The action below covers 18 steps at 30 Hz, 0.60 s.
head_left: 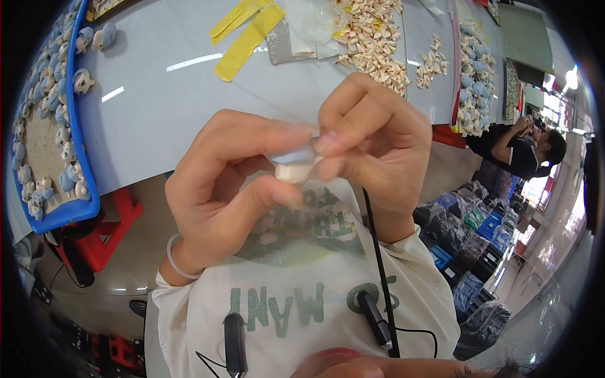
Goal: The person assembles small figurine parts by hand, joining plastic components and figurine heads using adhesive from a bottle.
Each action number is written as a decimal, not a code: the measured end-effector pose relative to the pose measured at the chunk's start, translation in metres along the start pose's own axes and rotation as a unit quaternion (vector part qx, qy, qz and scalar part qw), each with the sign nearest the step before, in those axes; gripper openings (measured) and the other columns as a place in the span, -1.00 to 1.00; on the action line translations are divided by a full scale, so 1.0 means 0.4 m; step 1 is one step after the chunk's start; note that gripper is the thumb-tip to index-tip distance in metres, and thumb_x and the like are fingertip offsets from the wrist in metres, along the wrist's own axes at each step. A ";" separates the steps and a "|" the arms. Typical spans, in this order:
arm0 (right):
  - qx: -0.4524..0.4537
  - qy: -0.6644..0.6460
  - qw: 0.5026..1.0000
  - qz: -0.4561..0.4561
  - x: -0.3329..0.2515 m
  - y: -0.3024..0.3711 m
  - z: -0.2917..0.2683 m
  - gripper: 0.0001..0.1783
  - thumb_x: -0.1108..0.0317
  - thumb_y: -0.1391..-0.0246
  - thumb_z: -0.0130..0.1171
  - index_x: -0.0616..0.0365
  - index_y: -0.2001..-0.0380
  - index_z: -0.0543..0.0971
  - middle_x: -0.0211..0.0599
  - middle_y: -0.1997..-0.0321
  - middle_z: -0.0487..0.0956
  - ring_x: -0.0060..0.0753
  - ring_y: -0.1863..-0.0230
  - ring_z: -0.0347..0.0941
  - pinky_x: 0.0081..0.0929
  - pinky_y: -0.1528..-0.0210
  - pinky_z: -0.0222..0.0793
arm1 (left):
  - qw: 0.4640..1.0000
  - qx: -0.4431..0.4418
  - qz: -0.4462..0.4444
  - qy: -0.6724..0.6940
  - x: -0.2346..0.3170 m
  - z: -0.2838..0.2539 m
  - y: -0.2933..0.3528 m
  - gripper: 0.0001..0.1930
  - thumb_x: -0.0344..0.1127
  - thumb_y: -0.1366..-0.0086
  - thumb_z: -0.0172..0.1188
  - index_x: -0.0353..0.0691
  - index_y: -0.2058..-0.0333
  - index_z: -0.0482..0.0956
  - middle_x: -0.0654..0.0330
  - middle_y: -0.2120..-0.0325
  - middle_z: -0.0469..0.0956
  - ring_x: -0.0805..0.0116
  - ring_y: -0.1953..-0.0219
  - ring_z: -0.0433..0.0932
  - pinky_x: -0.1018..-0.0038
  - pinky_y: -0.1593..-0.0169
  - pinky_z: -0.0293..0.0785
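A small doll head (293,172), pale blue on top and cream below, is held up in front of my chest. My left hand (217,183) grips it between thumb and fingers. At its right side my right hand (384,135) is closed in a pinch, with the fingertips against the head; whatever they pinch is hidden. Slight blur covers the fingertips. Beyond my hands, a heap of small cream pointed pieces with reddish edges (376,47) lies on the grey table (151,120). A smaller group of the same pieces (432,66) is to its right.
At left stands a blue-rimmed tray (82,148) of similar blue-and-cream heads, with a few loose heads (82,82) beside it. Yellow strips (249,44) lie at the far side. More heads (476,75) fill the right. A red stool (123,217) and another person (513,151) are beyond.
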State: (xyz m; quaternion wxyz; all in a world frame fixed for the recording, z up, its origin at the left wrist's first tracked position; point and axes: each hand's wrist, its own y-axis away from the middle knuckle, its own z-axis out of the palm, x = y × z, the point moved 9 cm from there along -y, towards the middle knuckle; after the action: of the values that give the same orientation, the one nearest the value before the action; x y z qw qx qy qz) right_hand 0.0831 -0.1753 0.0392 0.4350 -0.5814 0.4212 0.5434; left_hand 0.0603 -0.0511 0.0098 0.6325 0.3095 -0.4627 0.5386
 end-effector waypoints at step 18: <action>0.024 0.085 0.995 -0.049 -0.036 0.002 -0.022 -0.76 0.57 0.47 0.31 0.12 0.63 0.47 -0.45 0.57 0.47 -0.52 0.50 0.35 -0.61 0.40 0.20 | 0.980 -0.015 0.129 -0.151 0.048 0.031 0.004 -0.64 -0.45 0.08 0.29 -0.36 0.24 0.46 0.08 0.27 0.44 0.37 0.34 0.44 0.58 0.31 0.37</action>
State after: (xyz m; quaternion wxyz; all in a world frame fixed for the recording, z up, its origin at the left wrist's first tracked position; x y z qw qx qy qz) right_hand 0.0837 -0.1838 0.0538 0.4377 -0.6349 0.4406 0.4596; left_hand 0.0553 -0.0542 0.0319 0.4852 0.3154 -0.5970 0.5556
